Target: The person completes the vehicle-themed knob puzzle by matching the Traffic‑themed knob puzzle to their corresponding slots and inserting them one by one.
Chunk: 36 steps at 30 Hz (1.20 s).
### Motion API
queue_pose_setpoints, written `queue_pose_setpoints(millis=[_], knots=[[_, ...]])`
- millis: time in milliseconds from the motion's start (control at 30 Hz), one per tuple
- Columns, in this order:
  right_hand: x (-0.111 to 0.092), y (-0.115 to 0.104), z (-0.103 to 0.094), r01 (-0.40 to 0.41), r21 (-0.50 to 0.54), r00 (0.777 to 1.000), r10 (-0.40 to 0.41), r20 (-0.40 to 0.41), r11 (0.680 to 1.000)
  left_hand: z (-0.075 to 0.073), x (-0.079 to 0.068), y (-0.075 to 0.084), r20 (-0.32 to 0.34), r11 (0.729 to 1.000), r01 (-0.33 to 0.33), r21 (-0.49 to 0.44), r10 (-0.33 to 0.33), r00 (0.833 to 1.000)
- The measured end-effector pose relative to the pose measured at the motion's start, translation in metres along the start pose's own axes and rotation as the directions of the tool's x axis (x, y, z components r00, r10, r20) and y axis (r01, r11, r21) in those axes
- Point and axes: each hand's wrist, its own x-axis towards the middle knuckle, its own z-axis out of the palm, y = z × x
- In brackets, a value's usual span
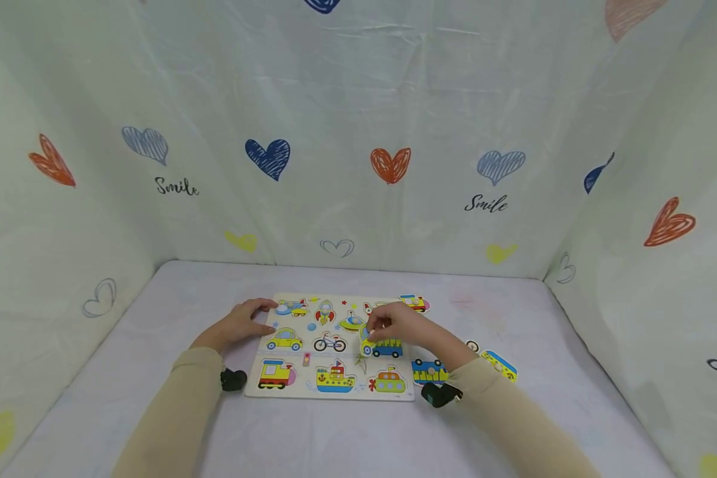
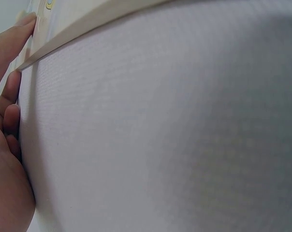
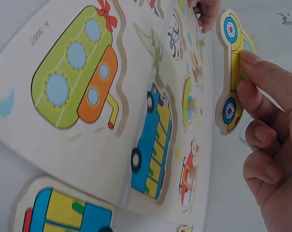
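A yellow car puzzle piece (image 3: 237, 72) with blue wheels is pinched between the thumb and fingers of my right hand (image 1: 403, 322). In the head view the piece is raised over the right part of the puzzle board (image 1: 330, 392), near the printed bus (image 1: 388, 348). My left hand (image 1: 239, 324) touches the board's left edge, its thumb and index finger spread apart. Near its fingertips are a yellow car picture (image 1: 284, 339) and an aeroplane picture (image 1: 291, 307). The left wrist view shows a fingertip (image 2: 27, 20) on the board, with other fingers lower beside its edge.
Right of the board lie a loose blue-and-yellow bus piece (image 1: 428, 371) and a yellow piece with blue windows (image 1: 499, 366). A train piece (image 1: 416, 303) overlaps the far right corner. Another piece (image 1: 472, 346) is mostly hidden by the right forearm. White cloth walls enclose the table.
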Motion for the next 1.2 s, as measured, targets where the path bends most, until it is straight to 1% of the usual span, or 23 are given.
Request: queue_pose_setpoints(millis=[100, 400, 567, 667, 800, 1000, 1200], knots=[[0.006, -0.008, 0.007, 0.016, 0.024, 1.0, -0.016, 0.0, 1.0, 0.0, -0.001, 0.0, 0.0, 1.0, 0.001, 0.003, -0.001, 1.0], [0.022, -0.021, 0.03, 0.089, 0.036, 0.996, -0.088, -0.018, 0.995, 0.0, -0.002, 0.001, 0.001, 1.0, 0.014, 0.013, -0.014, 1.0], [0.029, -0.025, 0.045, 0.065, 0.051, 0.998, -0.065, -0.006, 0.997, 0.0, -0.002, 0.003, 0.004, 1.0, 0.01, 0.011, -0.01, 1.0], [0.033, -0.027, 0.052, 0.069, 0.055, 0.998, -0.069, -0.012, 0.996, 0.0, -0.002, 0.003, 0.002, 1.0, 0.006, 0.009, -0.006, 1.0], [0.039, -0.032, 0.059, 0.09, 0.054, 0.996, -0.088, -0.034, 0.994, 0.0, -0.003, 0.003, -0.004, 1.0, 0.005, 0.006, -0.005, 1.0], [0.05, -0.037, 0.069, 0.062, 0.059, 0.996, -0.057, -0.07, 0.996, 0.0, -0.002, 0.003, -0.007, 1.0, 0.011, 0.005, -0.011, 1.0], [0.06, -0.041, 0.079, 0.054, 0.05, 0.993, -0.049, -0.109, 0.997, -0.001, -0.002, 0.002, -0.003, 1.0, 0.014, 0.007, -0.014, 1.0]])
